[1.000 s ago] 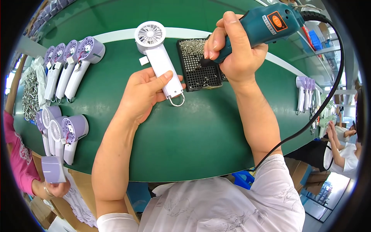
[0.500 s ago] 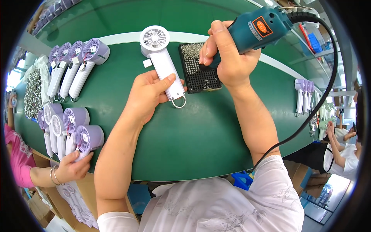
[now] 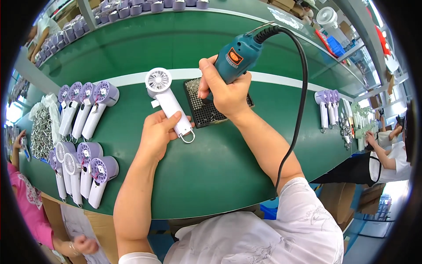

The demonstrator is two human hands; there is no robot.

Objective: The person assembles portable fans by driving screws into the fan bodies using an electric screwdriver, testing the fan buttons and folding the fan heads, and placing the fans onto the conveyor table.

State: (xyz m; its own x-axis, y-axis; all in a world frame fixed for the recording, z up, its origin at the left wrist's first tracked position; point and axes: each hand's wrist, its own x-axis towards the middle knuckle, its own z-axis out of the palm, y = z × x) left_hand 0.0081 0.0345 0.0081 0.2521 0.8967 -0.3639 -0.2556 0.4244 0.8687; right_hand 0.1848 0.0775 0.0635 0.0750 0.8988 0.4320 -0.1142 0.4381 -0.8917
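Note:
My left hand (image 3: 159, 132) is closed around the white handle of a handheld fan (image 3: 172, 109), which lies with its round grille away from me and its wrist loop toward me. A small white tab sticks out beside the fan's neck. My right hand (image 3: 228, 90) grips a teal electric screwdriver (image 3: 237, 55) with its body slanting up to the right and a black cable (image 3: 303, 75) trailing from its top. The tool's lower end is over a black screw tray (image 3: 203, 115), partly hidden by my hand. Small silver screws fill the tray's far part, and a few lie nearer me.
Several purple-and-white fans (image 3: 100, 99) stand in two groups on the green table (image 3: 211, 176) at left, near a heap of metal parts (image 3: 41, 132). More fans (image 3: 325, 108) are at right. A co-worker's hand (image 3: 85, 244) is at lower left; another person sits at right.
The screwdriver and my right hand have moved left and lower in view, over the tray. The co-worker's hand has let go of a fan at left and drawn back.

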